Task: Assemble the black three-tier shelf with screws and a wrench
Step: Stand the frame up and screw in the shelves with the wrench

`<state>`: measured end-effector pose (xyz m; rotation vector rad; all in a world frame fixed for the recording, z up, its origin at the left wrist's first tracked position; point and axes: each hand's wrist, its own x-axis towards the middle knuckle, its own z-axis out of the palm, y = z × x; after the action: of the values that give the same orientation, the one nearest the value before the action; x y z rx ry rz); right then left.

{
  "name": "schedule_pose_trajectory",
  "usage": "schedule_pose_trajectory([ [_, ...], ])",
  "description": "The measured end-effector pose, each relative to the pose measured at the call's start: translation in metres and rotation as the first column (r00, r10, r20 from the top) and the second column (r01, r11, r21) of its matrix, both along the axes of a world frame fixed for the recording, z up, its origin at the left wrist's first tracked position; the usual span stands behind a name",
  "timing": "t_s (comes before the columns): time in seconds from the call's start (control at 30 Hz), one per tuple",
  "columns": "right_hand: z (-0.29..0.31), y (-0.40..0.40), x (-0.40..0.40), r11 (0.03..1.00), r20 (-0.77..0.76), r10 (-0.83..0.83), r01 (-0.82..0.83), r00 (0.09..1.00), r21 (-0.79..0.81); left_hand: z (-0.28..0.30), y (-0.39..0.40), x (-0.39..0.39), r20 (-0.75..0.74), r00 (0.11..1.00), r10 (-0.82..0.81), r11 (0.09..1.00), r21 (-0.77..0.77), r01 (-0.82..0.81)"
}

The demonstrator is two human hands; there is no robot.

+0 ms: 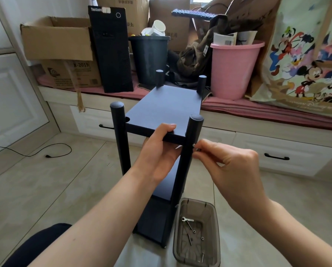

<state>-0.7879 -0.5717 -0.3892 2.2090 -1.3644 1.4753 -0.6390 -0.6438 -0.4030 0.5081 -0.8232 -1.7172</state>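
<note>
The black three-tier shelf stands upright on the tiled floor in front of me, with round black posts at its corners. My left hand grips the near edge of the top board, thumb on top. My right hand pinches a small dark screw against the near right post, just below the top board. A brown translucent plastic tray sits on the floor at the shelf's right foot. It holds a small silver wrench, a few screws and small nuts.
A window bench with drawers runs behind the shelf, carrying cardboard boxes, a black computer tower, a black bin and a pink bucket. A black cable lies on the floor at left. My dark-clothed knee is at bottom left.
</note>
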Motion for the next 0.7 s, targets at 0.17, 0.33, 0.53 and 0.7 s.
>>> schedule_pose_trajectory([
  [0.17, -0.003, -0.001, 0.001, 0.997, 0.124, 0.003, -0.012, 0.992, 0.075, 0.001, -0.002, 0.001, 0.021, 0.999, -0.038, 0.999, 0.009, 0.038],
  [0.33, -0.008, -0.002, 0.004, 0.994, -0.063, -0.072, 0.067, 0.995, -0.089, 0.001, -0.003, 0.001, 0.038, 0.998, -0.04, 0.999, 0.008, 0.04],
  [0.53, -0.011, -0.002, 0.001, 0.996, -0.014, -0.058, 0.057, 0.998, -0.07, -0.001, -0.002, 0.003, 0.044, 0.997, -0.069, 0.997, 0.021, 0.069],
  [0.7, -0.007, 0.001, 0.006, 0.989, 0.22, 0.015, -0.047, 0.975, 0.14, -0.002, -0.002, 0.004, 0.067, 0.996, -0.059, 0.998, 0.003, 0.059],
])
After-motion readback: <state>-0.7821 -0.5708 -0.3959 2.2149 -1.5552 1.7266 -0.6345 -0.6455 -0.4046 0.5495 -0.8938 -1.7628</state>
